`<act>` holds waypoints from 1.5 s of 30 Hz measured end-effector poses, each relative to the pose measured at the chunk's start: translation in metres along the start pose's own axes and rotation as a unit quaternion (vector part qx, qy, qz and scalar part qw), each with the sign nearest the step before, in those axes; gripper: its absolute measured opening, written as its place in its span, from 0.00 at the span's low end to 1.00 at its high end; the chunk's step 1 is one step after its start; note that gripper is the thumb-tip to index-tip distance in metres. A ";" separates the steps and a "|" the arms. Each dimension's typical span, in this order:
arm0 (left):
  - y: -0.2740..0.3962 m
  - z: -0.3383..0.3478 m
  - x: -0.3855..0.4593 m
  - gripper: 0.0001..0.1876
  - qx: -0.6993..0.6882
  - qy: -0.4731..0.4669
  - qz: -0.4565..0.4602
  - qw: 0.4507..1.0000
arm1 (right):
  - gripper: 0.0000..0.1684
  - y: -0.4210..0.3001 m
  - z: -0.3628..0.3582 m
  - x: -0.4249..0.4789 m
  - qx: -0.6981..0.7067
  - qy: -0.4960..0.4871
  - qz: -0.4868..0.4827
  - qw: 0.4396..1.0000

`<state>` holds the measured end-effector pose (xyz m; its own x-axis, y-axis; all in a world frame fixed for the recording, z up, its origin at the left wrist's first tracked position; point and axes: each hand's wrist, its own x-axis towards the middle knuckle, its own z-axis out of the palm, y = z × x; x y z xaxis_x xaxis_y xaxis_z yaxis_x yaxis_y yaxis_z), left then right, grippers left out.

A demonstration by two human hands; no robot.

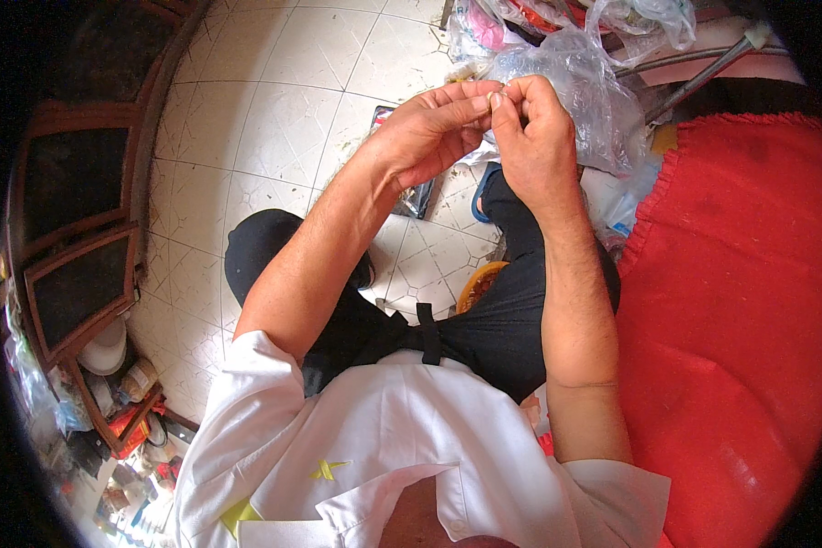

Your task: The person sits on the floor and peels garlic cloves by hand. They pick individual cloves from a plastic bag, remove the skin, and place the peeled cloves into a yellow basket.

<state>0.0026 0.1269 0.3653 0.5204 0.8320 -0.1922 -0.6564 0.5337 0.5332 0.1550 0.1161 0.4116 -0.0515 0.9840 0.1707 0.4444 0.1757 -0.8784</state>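
Both hands meet in front of me, above the floor. My left hand (442, 130) pinches a small pale piece (494, 96) between thumb and forefinger. From the other side, the thumb and bent forefinger of my right hand (538, 137) close on the same piece; the fingers cover most of it, so I cannot tell what it is. Below my left wrist, a dark tray-like object (422, 198) lies on the floor, partly hidden. Between my knees a yellow-orange basket (466, 294) holds reddish-brown bits, partly covered by my leg.
Clear plastic bags (568, 89) are heaped beyond my right hand, beside a metal bar (705, 75). A red cloth (733, 308) covers a surface on the right. Dark wooden cabinet doors (75, 185) line the left. Bits of debris lie on the white tiled floor (281, 137).
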 end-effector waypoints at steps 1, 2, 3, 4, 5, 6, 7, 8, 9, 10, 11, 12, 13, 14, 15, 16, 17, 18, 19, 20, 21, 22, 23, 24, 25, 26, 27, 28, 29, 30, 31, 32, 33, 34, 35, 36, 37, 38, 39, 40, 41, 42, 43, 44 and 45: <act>-0.001 0.000 0.001 0.15 -0.004 -0.006 0.001 1.000 | 0.08 0.002 0.001 0.001 0.004 0.005 -0.005 1.000; -0.001 0.000 0.001 0.15 -0.007 -0.013 0.003 1.000 | 0.08 0.004 0.001 0.001 0.009 0.009 -0.010 1.000; -0.001 -0.001 0.002 0.15 -0.011 -0.020 0.005 1.000 | 0.08 0.005 0.002 0.000 0.014 0.009 -0.005 1.000; -0.002 -0.002 0.003 0.14 -0.027 -0.021 0.007 0.999 | 0.08 0.006 0.002 0.000 0.019 0.009 0.000 1.000; -0.004 -0.003 0.005 0.14 -0.043 -0.022 0.009 0.999 | 0.08 0.007 0.002 0.000 0.024 0.009 0.006 1.000; -0.005 -0.005 0.006 0.13 -0.059 -0.023 0.012 0.998 | 0.08 0.007 0.002 0.000 0.029 0.006 0.013 0.999; -0.005 -0.006 0.007 0.14 -0.061 -0.020 0.012 0.998 | 0.07 0.006 0.001 -0.001 0.034 0.003 0.020 0.999; -0.006 -0.008 0.009 0.14 -0.062 -0.018 0.013 0.998 | 0.07 0.005 0.001 -0.001 0.038 -0.001 0.028 0.999; -0.005 -0.007 0.009 0.15 -0.063 -0.016 0.013 0.998 | 0.06 0.004 0.001 -0.001 0.050 0.006 0.020 0.999; -0.005 -0.007 0.008 0.15 -0.058 -0.010 0.017 0.998 | 0.06 0.003 0.002 -0.001 0.061 0.012 0.012 0.998; -0.005 -0.007 0.007 0.16 -0.053 -0.004 0.021 0.998 | 0.05 0.003 0.002 -0.001 0.072 0.019 0.004 0.997; -0.004 -0.005 0.006 0.17 -0.048 0.001 0.024 0.999 | 0.06 0.006 0.001 0.001 0.075 0.043 0.004 0.996; -0.003 -0.005 0.006 0.17 -0.046 -0.004 0.024 0.999 | 0.07 0.011 0.000 0.004 0.078 0.067 0.003 0.995; -0.002 -0.006 0.006 0.17 -0.044 -0.009 0.024 0.999 | 0.09 0.015 -0.003 0.007 0.081 0.091 0.003 0.993; -0.002 -0.006 0.005 0.17 -0.042 -0.013 0.025 0.999 | 0.08 0.018 -0.005 0.009 0.058 0.092 0.009 0.994; -0.002 -0.006 0.005 0.16 -0.048 -0.012 0.024 0.999 | 0.08 0.020 -0.009 0.011 0.035 0.093 0.016 0.995; -0.002 -0.006 0.005 0.16 -0.053 -0.012 0.022 0.998 | 0.08 0.022 -0.011 0.012 0.011 0.094 0.023 0.995; -0.002 -0.006 0.005 0.15 -0.059 -0.012 0.020 0.998 | 0.06 0.022 -0.011 0.012 0.009 0.089 0.031 0.996; -0.002 -0.005 0.006 0.15 -0.059 -0.011 0.018 0.998 | 0.06 0.022 -0.010 0.012 0.011 0.104 0.021 0.994; -0.003 -0.004 0.007 0.14 -0.059 -0.010 0.017 0.998 | 0.05 0.021 -0.007 0.011 0.013 0.120 0.010 0.993; -0.003 -0.004 0.006 0.14 -0.058 -0.008 0.016 0.998 | 0.04 0.019 -0.003 0.010 0.016 0.134 0.000 0.991; -0.003 -0.004 0.006 0.13 -0.046 0.002 0.020 0.999 | 0.04 0.015 -0.001 0.009 0.037 0.129 -0.001 0.991; -0.003 -0.005 0.006 0.13 -0.034 0.011 0.023 0.999 | 0.04 0.010 0.000 0.008 0.058 0.124 -0.002 0.991; -0.004 -0.006 0.005 0.12 -0.022 0.021 0.027 0.999 | 0.04 0.005 0.001 0.007 0.079 0.118 -0.003 0.990; -0.006 -0.008 0.005 0.12 -0.010 0.032 0.039 0.999 | 0.04 0.000 0.001 0.004 0.081 0.091 0.011 0.992; -0.008 -0.010 0.006 0.12 0.002 0.043 0.051 0.998 | 0.05 -0.005 0.002 0.002 0.083 0.064 0.025 0.994; -0.009 -0.009 0.007 0.11 0.013 0.051 0.061 0.997 | 0.05 -0.007 0.001 0.001 0.084 0.039 0.040 0.995; -0.009 -0.007 0.008 0.11 0.025 0.064 0.067 0.995 | 0.07 0.003 0.003 0.000 0.047 0.038 0.028 0.998; -0.010 -0.006 0.009 0.11 0.037 0.077 0.073 0.994 | 0.08 0.007 0.005 -0.001 0.044 0.033 0.019 0.998; -0.010 -0.004 0.008 0.11 0.049 0.091 0.080 0.991 | 0.08 0.008 0.008 -0.001 0.042 0.027 0.011 0.999; -0.010 -0.002 0.009 0.11 0.055 0.096 0.084 0.990 | 0.09 0.010 0.009 -0.001 0.040 0.021 0.002 0.999; -0.010 0.001 0.010 0.11 0.061 0.100 0.089 0.989 | 0.09 0.012 0.008 -0.001 0.012 0.024 -0.012 1.000; -0.010 0.002 0.009 0.10 0.067 0.106 0.094 0.988 | 0.09 0.011 0.008 -0.001 0.021 0.023 0.002 1.000; -0.010 0.001 0.009 0.11 0.090 0.101 0.096 0.986 | 0.09 0.009 0.008 0.000 0.030 0.022 0.016 0.999; -0.009 0.000 0.007 0.12 0.112 0.096 0.098 0.984 | 0.09 0.007 0.008 0.000 0.038 0.021 0.030 0.999; -0.008 0.001 0.006 0.13 0.134 0.090 0.099 0.982 | 0.09 0.008 0.008 0.000 0.038 0.023 0.031 0.999; -0.008 0.002 0.006 0.13 0.151 0.101 0.104 0.978 | 0.09 0.009 0.008 0.000 0.039 0.024 0.033 0.998; -0.008 0.005 0.006 0.12 0.168 0.112 0.109 0.973 | 0.09 0.010 0.008 0.000 0.039 0.026 0.035 0.998; -0.008 0.007 0.005 0.12 0.184 0.124 0.114 0.968 | 0.08 0.011 0.009 0.000 0.032 0.028 0.033 0.999; -0.008 0.007 0.005 0.13 0.196 0.123 0.119 0.965 | 0.08 0.013 0.009 0.000 0.025 0.029 0.030 0.999; -0.008 0.007 0.004 0.13 0.209 0.123 0.123 0.962 | 0.08 0.013 0.009 0.000 0.017 0.030 0.028 0.999; -0.008 0.008 0.004 0.14 0.221 0.123 0.127 0.959 | 0.07 0.013 0.009 0.000 0.009 0.031 0.036 0.999; -0.007 0.009 0.002 0.14 0.251 0.125 0.129 0.951 | 0.07 0.011 0.009 0.000 0.000 0.031 0.044 0.999; -0.005 0.011 0.000 0.14 0.281 0.127 0.130 0.942 | 0.07 0.010 0.009 0.000 -0.008 0.031 0.051 0.998; -0.003 0.012 -0.002 0.14 0.310 0.129 0.131 0.933 | 0.07 0.008 0.009 0.000 -0.008 0.032 0.053 0.998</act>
<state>0.0102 0.1216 0.3743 0.1845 0.9732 -0.1376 -0.2590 0.1832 0.9483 0.1502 0.1181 0.4002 0.0540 0.9928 0.1068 0.4594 0.0703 -0.8854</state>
